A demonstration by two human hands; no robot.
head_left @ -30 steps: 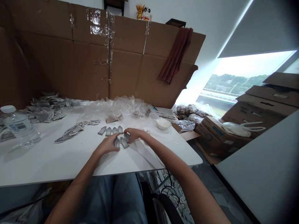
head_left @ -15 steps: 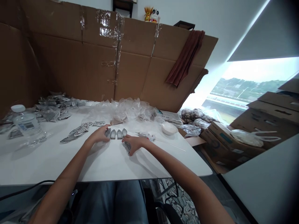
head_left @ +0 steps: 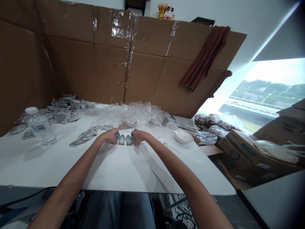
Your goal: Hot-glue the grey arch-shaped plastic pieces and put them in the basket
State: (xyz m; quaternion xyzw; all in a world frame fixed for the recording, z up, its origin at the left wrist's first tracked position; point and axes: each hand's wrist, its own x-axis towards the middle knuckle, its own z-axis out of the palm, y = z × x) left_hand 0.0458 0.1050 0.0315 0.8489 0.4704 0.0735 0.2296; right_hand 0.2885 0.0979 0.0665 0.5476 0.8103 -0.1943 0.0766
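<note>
Several small grey arched pieces [head_left: 121,139] stand in a short row on the white table [head_left: 114,168]. My left hand [head_left: 111,135] is closed on the piece at the row's left end. At the right end, my right hand [head_left: 139,136] has its fingers closed round another grey piece. Two pieces show between the hands. Flat grey-and-white pieces [head_left: 83,136] lie spread out to the left of my left hand. A glue gun is mostly hidden behind my right forearm, with a small part [head_left: 165,144] showing.
Clear plastic bags [head_left: 143,114] lie heaped behind the hands. A bottle [head_left: 39,127] and a pile of bagged pieces [head_left: 64,109] are at the left. A white bowl [head_left: 183,136] and thin stick [head_left: 193,159] are at the right. Cardboard [head_left: 100,70] stands behind.
My right hand has moved up to the row's right end, and the pieces it held lower down no longer show there. The view has shifted, so the scene sits further right.
</note>
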